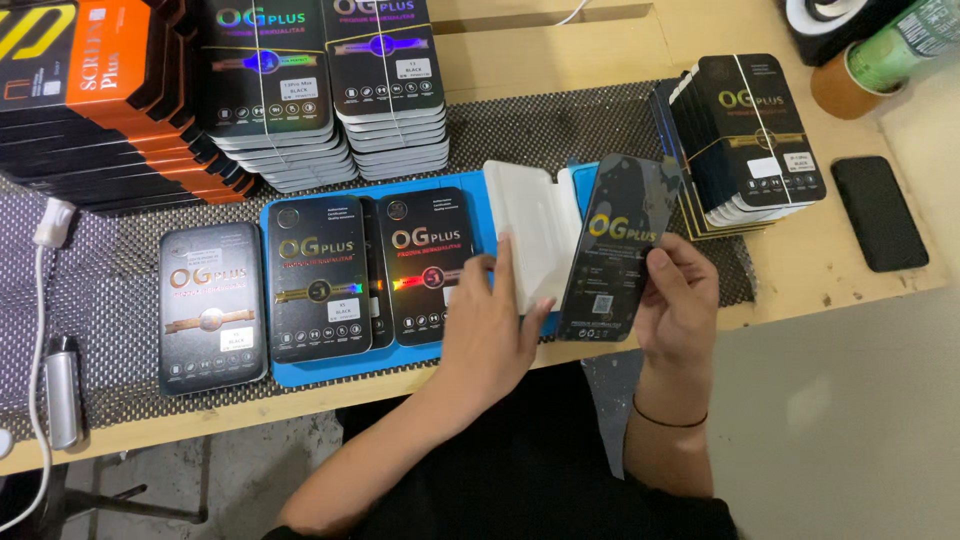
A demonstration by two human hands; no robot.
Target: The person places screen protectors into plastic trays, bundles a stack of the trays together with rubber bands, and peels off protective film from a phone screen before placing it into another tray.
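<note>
**Dark Sleeve Held Beside White Tray Over Blue Mat**

At the far left, a white cable and a silver cylindrical device are seen on the wooden tabletop. A dark flat box lies beside a blue rectangular mat, on which further black retail boxes are laid. The left hand is placed over the mat's right part, its fingers pressed together against a white plastic tray. Just right of it, a black glossy packaging sleeve is pinched at its lower right edge by the fingers of the right hand and held tilted above the tabletop edge. A stack of black boxes and a black phone lie farther right.
</note>
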